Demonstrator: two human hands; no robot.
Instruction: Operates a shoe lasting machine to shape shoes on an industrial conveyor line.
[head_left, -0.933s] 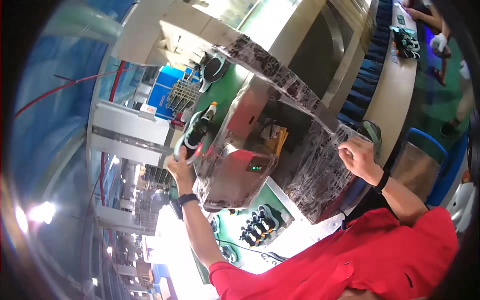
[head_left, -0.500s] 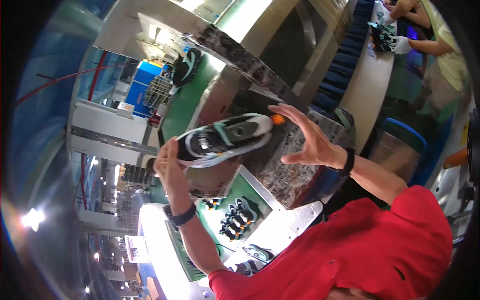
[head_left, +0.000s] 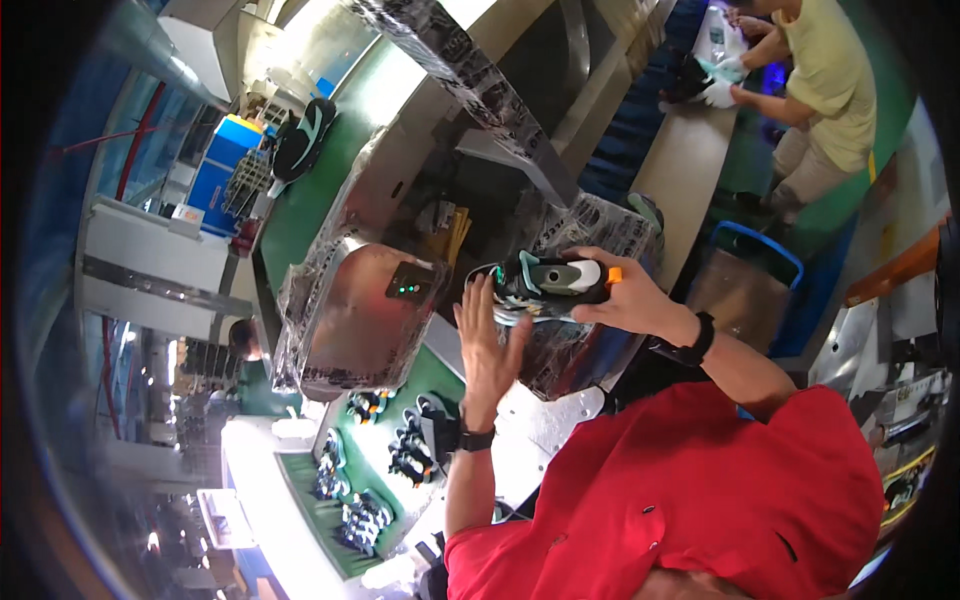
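Observation:
A black, white and mint-green sneaker [head_left: 551,279] is held up in front of me, its toe toward the left and its opening facing up. At the heel, next to an orange tab [head_left: 614,275], my right hand [head_left: 640,300] is closed around the shoe. My left hand [head_left: 486,345] is at the toe with its fingers stretched out and the thumb apart; whether the fingers touch the shoe I cannot tell. Behind the sneaker is a wrapped machine with a dark opening [head_left: 430,215], and a reddish metal panel [head_left: 360,315] stands to its left.
Several shoes [head_left: 410,450] stand on the green conveyor [head_left: 390,495] at lower left. Another black sneaker [head_left: 300,140] lies on the green belt at upper left. A co-worker in a yellow shirt [head_left: 830,80] handles a shoe [head_left: 686,80] at far right. A blue-rimmed bin [head_left: 760,238] stands nearer.
The sneaker has moved right, and my right hand has closed on its heel. My left hand has let go its grip at the toe and straightened its fingers. The whole view has shifted.

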